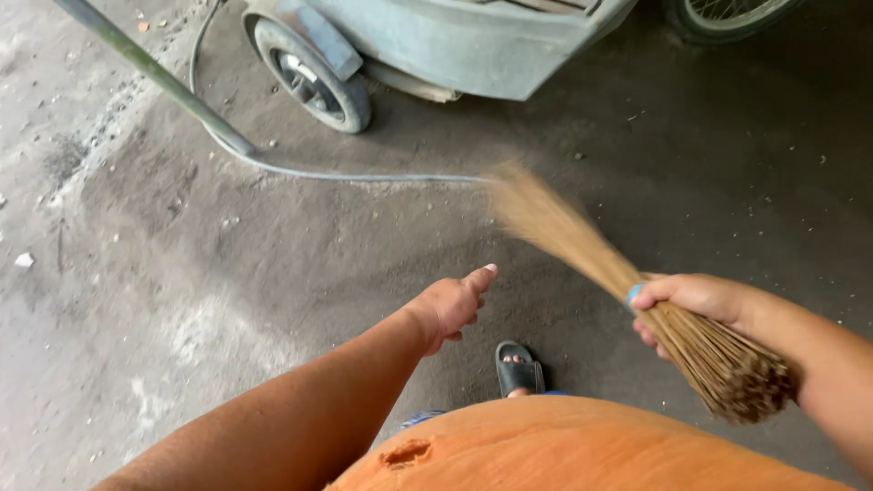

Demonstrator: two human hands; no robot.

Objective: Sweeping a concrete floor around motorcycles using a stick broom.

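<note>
Head view, right hand [696, 300] gripping stick broom [627, 291]

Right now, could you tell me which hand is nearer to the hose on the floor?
Left. The left hand hangs empty just below the hose; the right hand grips the broom farther right.

Floor [300, 264]: bare concrete, dark grey and dusty over most of the view, paler and scuffed toward 9 o'clock. Small white scraps [24, 260] and grit at 9 to 10 o'clock. Grey-blue cart body [455, 41] at 12 o'clock, one small black wheel [312, 77] under it at 11. Spoked wheel [727, 14] partly seen at 1 o'clock. Grey pipe [150, 68] slants from 11 o'clock; thin hose [364, 176] runs across the floor beyond it. Soft daylight, no hard shadows.
</note>
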